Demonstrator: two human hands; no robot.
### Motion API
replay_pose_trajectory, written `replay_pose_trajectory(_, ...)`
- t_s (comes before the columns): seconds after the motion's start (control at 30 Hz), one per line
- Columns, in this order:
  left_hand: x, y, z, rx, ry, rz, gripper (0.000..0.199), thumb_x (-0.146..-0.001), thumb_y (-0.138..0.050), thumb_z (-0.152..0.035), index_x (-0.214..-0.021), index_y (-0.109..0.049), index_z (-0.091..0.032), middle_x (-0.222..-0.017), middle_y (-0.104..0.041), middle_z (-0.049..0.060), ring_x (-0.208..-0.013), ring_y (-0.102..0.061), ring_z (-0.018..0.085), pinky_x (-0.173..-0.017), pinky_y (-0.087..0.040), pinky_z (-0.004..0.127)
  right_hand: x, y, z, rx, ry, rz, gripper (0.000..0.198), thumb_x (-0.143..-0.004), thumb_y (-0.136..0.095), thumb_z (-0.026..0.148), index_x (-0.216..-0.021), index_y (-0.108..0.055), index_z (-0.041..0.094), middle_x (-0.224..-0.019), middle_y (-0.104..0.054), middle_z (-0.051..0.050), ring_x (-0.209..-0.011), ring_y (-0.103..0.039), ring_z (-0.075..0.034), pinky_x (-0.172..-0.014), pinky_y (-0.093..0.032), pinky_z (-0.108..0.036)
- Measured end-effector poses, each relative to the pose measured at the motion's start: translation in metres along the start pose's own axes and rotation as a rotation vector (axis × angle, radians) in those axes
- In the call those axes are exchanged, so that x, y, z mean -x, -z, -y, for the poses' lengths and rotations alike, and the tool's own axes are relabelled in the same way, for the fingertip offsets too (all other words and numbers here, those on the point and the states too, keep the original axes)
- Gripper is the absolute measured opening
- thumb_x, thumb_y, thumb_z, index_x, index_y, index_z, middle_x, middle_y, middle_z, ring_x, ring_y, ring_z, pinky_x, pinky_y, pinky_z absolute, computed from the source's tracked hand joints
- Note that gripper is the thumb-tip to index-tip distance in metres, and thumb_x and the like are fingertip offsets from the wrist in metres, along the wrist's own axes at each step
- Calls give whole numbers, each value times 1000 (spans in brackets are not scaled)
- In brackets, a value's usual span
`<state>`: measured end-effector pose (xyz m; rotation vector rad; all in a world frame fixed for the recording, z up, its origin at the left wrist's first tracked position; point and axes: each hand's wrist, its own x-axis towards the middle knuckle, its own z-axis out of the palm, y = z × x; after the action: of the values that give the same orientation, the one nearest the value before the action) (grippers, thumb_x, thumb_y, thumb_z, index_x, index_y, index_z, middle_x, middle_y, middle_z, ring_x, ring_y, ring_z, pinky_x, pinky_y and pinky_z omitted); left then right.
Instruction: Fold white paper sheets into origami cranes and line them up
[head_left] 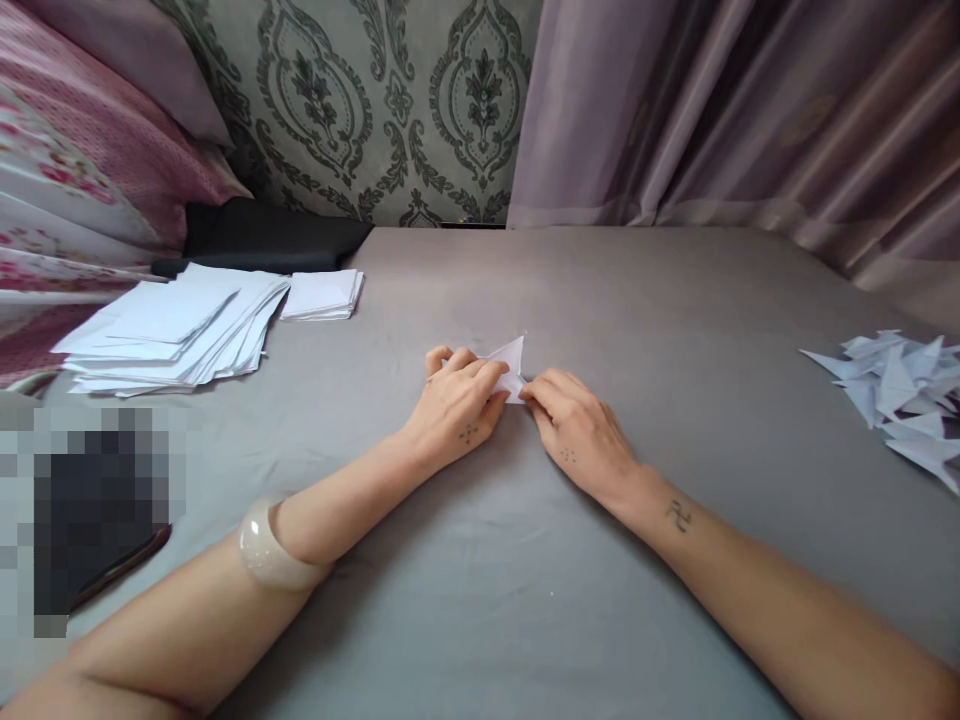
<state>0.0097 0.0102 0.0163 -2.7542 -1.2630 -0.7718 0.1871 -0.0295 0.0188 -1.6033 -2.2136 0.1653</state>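
Observation:
A small folded piece of white paper (511, 356) lies at the middle of the grey cloth, between my two hands. One pointed corner of it sticks up and away from me. My left hand (463, 400) covers the paper's left part, with thumb and fingers closed on it. From the other side, my right hand (581, 425) pinches the paper's lower right edge between thumb and fingertips. The fold under my left fingers is hidden.
Stacks of white paper sheets (172, 335) lie at the left, beside a smaller stack (322, 295). A pile of folded pointed white paper pieces (896, 385) sits at the far right. Behind the stacks is a black object (270, 237). A dark blurred-out item (101, 520) lies near my left forearm.

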Motion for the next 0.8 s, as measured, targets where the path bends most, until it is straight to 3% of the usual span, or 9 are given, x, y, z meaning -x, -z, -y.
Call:
replay_pose_trajectory(0.2,3,4,3,67,-26,28,52,-72,-45,-6,-123,-47,-20,-101,-68,6,-100,-52,23,-92,-27,43,5,2,6,94,101,57,30,-93,-37,8,-95,-65,17,-98,-61,-8,-90,-52,-19,-74,-42,-30)
replay_pose_trajectory(0.33,4,5,5,27,-79,7,61,-71,-39,1,-128,-43,-21,-108,-64,7,-103,-50,23,-93,-28,42,5,3,6,159,135,69,32,-94,-36,10,-109,-64,17,-98,-60,-9,-90,-50,-20,-72,-42,-31)
replay_pose_trajectory(0.43,5,6,6,-47,-5,-93,55,-76,-43,-4,-129,-42,-19,-119,-56,11,-106,-48,25,-90,-32,41,5,2,5,197,165,73,35,-94,-37,11,-118,-61,18,-99,-58,-9,-87,-49,-20,-70,-40,-32)
replay_pose_trajectory(0.57,7,6,8,-61,134,-155,27,-83,-50,-16,-110,-50,-15,-98,-58,9,-89,-53,23,-78,-40,36,6,2,4,225,175,89,35,-92,-40,9,-119,-60,20,-99,-57,-7,-83,-47,-20,-65,-37,-31)
replay_pose_trajectory(0.67,8,3,8,-30,82,-71,8,-89,-48,-19,-92,-55,-17,-88,-61,6,-79,-55,19,-73,-41,32,5,6,5,214,175,108,34,-93,-39,10,-116,-62,19,-100,-58,-7,-84,-48,-19,-66,-37,-31)
replay_pose_trajectory(0.8,9,0,8,0,-67,2,18,-94,-43,-20,-92,-61,-17,-98,-66,6,-88,-60,18,-74,-40,31,4,14,6,175,176,166,30,-94,-38,10,-104,-65,18,-98,-57,-7,-86,-50,-19,-70,-39,-30)
